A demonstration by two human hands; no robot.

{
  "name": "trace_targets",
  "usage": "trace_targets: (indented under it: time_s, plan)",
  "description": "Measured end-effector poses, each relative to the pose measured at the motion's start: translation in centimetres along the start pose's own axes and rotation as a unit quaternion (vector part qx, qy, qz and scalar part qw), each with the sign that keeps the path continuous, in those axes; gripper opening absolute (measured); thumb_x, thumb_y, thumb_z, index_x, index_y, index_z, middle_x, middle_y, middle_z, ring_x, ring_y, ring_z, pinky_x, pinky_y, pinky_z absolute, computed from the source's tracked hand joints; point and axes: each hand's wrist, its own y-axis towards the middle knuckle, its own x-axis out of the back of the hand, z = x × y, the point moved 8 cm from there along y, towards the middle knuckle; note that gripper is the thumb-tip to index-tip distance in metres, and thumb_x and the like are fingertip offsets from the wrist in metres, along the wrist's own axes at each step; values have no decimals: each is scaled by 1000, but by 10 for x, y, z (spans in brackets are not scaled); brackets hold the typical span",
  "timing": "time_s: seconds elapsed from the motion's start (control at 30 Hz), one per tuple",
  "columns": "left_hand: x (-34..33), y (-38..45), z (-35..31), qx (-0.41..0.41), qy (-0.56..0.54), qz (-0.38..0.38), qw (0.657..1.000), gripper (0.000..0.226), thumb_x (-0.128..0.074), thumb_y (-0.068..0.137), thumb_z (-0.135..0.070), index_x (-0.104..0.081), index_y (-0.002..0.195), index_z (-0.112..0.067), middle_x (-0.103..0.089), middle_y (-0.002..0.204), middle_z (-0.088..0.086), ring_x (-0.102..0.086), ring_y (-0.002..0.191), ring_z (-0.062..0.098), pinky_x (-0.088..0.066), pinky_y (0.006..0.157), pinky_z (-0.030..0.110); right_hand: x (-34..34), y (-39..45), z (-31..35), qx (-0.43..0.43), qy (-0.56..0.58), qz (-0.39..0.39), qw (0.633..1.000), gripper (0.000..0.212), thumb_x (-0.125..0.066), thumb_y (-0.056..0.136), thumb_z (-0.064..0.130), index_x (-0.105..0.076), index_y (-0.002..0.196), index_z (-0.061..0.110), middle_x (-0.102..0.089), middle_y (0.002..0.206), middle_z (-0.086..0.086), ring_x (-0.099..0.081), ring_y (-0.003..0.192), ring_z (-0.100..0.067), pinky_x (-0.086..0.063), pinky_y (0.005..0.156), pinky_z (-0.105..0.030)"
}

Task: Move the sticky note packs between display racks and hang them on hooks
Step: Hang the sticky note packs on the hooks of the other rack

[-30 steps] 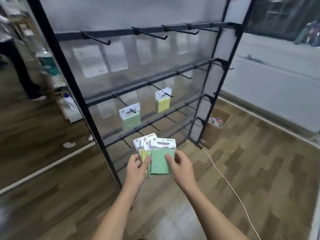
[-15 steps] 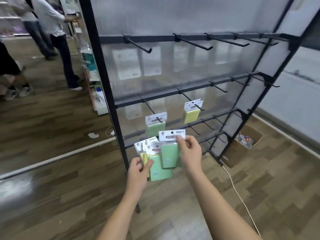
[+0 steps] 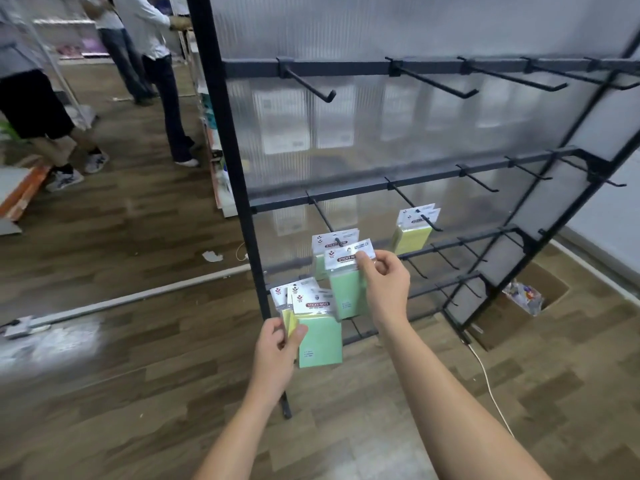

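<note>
— While your right hand pinches the green sticky note pack by its white header card, where does it sit?

— Just before the hanging green pack on the black metal display rack.

— And your left hand?

— Its fingers clamp a fanned bunch of yellow and green packs below.

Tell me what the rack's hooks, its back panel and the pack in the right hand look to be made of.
Hooks: thin black rods with upturned tips, probably painted metal, matte.
Back panel: translucent ribbed sheet, likely corrugated plastic; shapes behind show through blurred.
Green sticky note pack in the right hand: paper pad under a printed card header, seemingly in a clear glossy sleeve.
</note>
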Motion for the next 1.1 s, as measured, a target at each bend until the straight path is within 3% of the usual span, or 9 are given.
trace_targets:
  time_s: [0.2, 0.43, 0.53, 0.63, 0.73, 0.83, 0.9, 0.97, 1.1]
  plan:
    - [-6, 6, -7, -6, -2, -33, 999, 15, -65, 93, -19, -55, 104, -18, -73, 102, -1, -72, 88, 11, -55, 62, 23, -10, 10, -1, 31, -3, 10, 999, 22, -72, 88, 32, -59, 77, 18, -46, 62, 9, -40, 60, -9, -37, 59, -29]
    - [-7, -1, -8, -10, -14, -73, 997, 14, -65, 94, -15, -55, 104, -14, -74, 98, 0, -73, 82, 10, -53, 58, 21, -41, 46, 10, 25, -10, 32, 999, 14, -67, 91, 25, -61, 83, 16, -58, 72, 6, -48, 63, -5, -38, 59, -20]
    - [-11, -4, -9, -11, -28, -77, 997, 16, -64, 93, -14, -55, 106, -12, -74, 100, 0, -73, 85, 12, -54, 59, 23, -46, 53, 3, 12, -45, 51, 998, 15, -67, 92, 29, -64, 97, 16, -64, 89, 5, -56, 79, -7, -39, 64, -10]
    - [-18, -4, -13, -17, -37, -80, 996, 16, -65, 93, -17, -55, 105, -16, -74, 100, -1, -73, 88, 12, -55, 60, 23, -32, 42, -14, -10, -63, 59, 996, 32, -67, 92, 35, -60, 115, 14, -61, 108, 5, -57, 98, -10, -39, 77, -13]
    - [-26, -1, -16, -27, -52, -88, 994, 18, -67, 92, -16, -56, 106, -16, -75, 99, 2, -73, 89, 14, -56, 68, 32, -28, 8, -40, -56, -65, 142, 986, 32, -70, 89, 44, -66, 88, 13, -66, 80, 9, -57, 69, -2, -38, 60, -12]
    - [-37, 1, -18, -34, -33, -87, 995, 21, -70, 90, -18, -55, 104, -15, -75, 91, 2, -68, 86, 17, -54, 81, 46, -21, -2, -48, -47, -86, 155, 983, 39, -71, 89, 37, -56, 61, 15, -49, 51, 13, -39, 50, -3, -34, 55, -24]
    - [-44, 1, -17, -39, -32, -79, 996, 16, -68, 91, -17, -56, 101, -17, -74, 85, -5, -67, 85, 13, -53, 84, 38, -13, 4, -40, -36, -66, 128, 989, 34, -70, 90, 31, -60, 63, 13, -53, 53, 11, -41, 52, -3, -36, 56, -24]
    - [-49, -2, -19, -42, -30, -76, 996, 11, -64, 94, -16, -56, 98, -22, -73, 82, -14, -67, 83, 1, -52, 78, 19, -4, 9, -29, -13, -38, 100, 994, 29, -67, 92, 31, -65, 69, 13, -60, 59, 6, -47, 55, -4, -38, 56, -23]
    - [-39, -5, -21, -47, -27, -92, 994, 9, -62, 95, -19, -55, 97, -26, -71, 90, -8, -66, 84, -1, -50, 79, 20, 1, 9, -7, 45, 3, 103, 994, 24, -64, 96, 32, -66, 77, 17, -66, 71, -3, -54, 65, -7, -44, 62, -28]
